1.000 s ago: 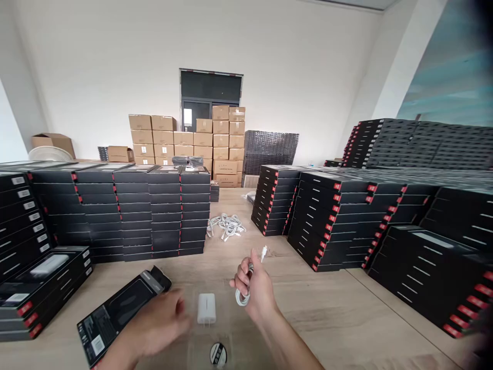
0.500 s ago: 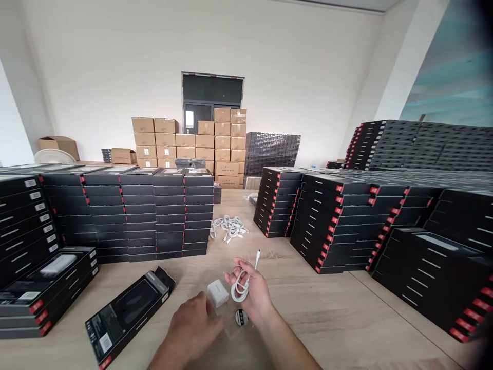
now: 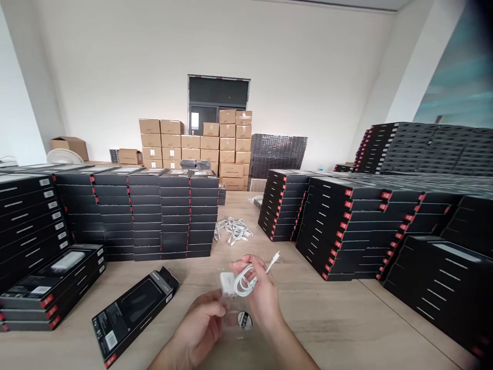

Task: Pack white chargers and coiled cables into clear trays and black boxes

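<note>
My right hand (image 3: 262,290) is closed around a coiled white charging cable (image 3: 243,282), whose plug end sticks out to the upper right. The fingers of my left hand (image 3: 206,316) pinch the near-left edge of a clear plastic package (image 3: 231,317). A black-and-white round label (image 3: 244,319) shows on the plastic. Just beyond my left fingertips is a white charger block (image 3: 227,283), close to the coil and partly behind the clear plastic; I cannot tell whether it lies inside. Parts of the package are hard to make out because it is transparent.
An opened black box (image 3: 134,313) lies at the left. Several loose white cables (image 3: 233,229) lie farther back on the wooden table (image 3: 327,318). Stacks of black boxes stand left (image 3: 173,221) and right (image 3: 331,226). Brown cartons (image 3: 231,144) are piled by the wall.
My left hand has turned and now pinches the clear plastic. The charger block has shifted and tilted upright, closer to the cable. My right hand with the cable has moved slightly right.
</note>
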`<action>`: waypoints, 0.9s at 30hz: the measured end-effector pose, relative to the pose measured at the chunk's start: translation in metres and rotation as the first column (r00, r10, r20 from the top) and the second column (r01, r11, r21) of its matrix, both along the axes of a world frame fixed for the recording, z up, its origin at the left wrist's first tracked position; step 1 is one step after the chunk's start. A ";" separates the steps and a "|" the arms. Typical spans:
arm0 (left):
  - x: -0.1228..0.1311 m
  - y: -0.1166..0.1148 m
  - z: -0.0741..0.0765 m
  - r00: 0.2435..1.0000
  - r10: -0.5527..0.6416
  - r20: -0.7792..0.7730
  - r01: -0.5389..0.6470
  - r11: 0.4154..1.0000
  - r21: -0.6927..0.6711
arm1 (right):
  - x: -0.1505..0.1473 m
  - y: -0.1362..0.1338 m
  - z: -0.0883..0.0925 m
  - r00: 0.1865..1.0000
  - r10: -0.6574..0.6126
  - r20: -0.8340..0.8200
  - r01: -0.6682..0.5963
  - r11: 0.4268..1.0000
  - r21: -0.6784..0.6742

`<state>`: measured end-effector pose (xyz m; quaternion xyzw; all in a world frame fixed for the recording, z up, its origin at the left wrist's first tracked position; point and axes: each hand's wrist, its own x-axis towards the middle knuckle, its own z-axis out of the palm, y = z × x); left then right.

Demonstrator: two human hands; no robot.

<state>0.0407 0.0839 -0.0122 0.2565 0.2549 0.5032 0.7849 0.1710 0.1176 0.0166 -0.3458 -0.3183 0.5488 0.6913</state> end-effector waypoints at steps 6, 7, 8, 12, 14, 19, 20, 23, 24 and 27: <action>0.003 0.000 0.002 0.975 0.180 0.129 -0.178 0.984 -0.030 | -0.001 -0.010 0.008 0.874 -0.133 0.466 0.075 0.987 0.141; 0.003 0.000 0.002 0.969 0.208 0.135 -0.206 0.978 -0.033 | -0.001 -0.010 0.006 0.848 -0.144 0.509 0.076 0.985 0.152; 0.004 0.001 0.001 0.960 0.242 0.138 -0.239 0.970 -0.037 | -0.002 -0.009 0.004 0.822 -0.155 0.548 0.077 0.984 0.162; 0.004 0.002 0.002 0.914 0.361 0.183 -0.360 0.932 -0.044 | -0.007 -0.005 -0.012 0.724 -0.221 0.653 0.072 0.966 0.248; 0.002 0.003 0.004 0.902 0.381 0.201 -0.384 0.923 -0.025 | -0.011 -0.004 -0.019 0.690 -0.248 0.680 0.063 0.957 0.284; -0.013 0.006 0.012 0.932 0.358 0.049 -0.361 0.927 0.103 | -0.016 -0.008 -0.023 0.678 -0.139 0.722 -0.064 0.967 0.247; -0.016 0.007 0.013 0.932 0.362 0.019 -0.362 0.925 0.119 | -0.015 -0.008 -0.022 0.702 -0.052 0.710 -0.132 0.970 0.202; -0.024 0.010 0.017 0.927 0.376 -0.009 -0.372 0.920 0.126 | -0.007 -0.006 -0.016 0.808 0.261 0.528 -0.344 0.937 0.063; -0.026 0.011 0.018 0.930 0.368 -0.013 -0.364 0.923 0.125 | -0.005 -0.005 -0.014 0.834 0.322 0.448 -0.377 0.925 0.036; -0.028 0.011 0.019 0.949 0.314 -0.032 -0.306 0.939 0.156 | 0.003 -0.005 -0.007 0.875 0.356 0.329 -0.364 0.930 -0.037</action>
